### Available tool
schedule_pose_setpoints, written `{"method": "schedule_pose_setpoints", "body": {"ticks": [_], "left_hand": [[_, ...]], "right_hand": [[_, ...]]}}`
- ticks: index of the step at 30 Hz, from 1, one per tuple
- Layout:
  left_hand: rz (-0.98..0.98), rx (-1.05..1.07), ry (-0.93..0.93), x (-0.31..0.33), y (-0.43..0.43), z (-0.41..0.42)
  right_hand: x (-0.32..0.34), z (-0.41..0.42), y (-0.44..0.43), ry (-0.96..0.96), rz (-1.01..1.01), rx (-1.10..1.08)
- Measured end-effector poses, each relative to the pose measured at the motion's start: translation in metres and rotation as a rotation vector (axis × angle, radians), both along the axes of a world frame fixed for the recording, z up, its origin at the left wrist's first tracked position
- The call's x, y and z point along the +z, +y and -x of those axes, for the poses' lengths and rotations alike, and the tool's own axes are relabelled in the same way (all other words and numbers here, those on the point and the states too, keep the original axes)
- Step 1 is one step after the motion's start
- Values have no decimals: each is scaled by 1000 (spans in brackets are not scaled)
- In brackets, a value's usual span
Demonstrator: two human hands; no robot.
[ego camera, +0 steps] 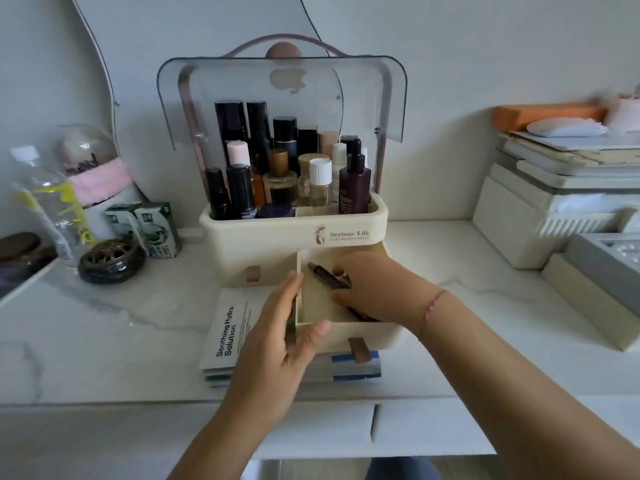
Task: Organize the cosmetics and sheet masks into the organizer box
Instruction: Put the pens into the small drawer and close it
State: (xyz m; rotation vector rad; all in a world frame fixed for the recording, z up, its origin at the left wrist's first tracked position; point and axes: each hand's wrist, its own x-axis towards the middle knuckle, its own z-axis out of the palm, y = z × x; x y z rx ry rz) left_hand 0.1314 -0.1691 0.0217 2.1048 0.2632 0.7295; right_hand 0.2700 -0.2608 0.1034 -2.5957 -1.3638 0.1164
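Left hand (277, 341) clamps the front left corner of the pulled-out drawer (377, 336), thumb on the front wall, fingers along the side wall. Right hand (377, 289) lies inside the drawer over dark cosmetic sticks (323, 273); whether it grips them cannot be determined. Sheet masks (228, 327) lie stacked on the table (138, 323) at lower centre of the frame, partly under the drawer.

Hazards:
- Further pulling may free the drawer from the organizer box (277, 233) and spill it.
- Sticks left diagonal may jam closure.
- Closing may trap the left fingers.
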Motion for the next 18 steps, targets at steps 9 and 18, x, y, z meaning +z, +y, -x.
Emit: {"method": "schedule_pose_setpoints", "body": {"ticks": [9, 18], "left_hand": [[-14, 49, 52, 6, 7, 9], [-148, 267, 32, 25, 25, -18]], "right_hand": [[-29, -8, -80, 269, -715, 66], [-61, -30, -63, 425, -782, -150]]}}
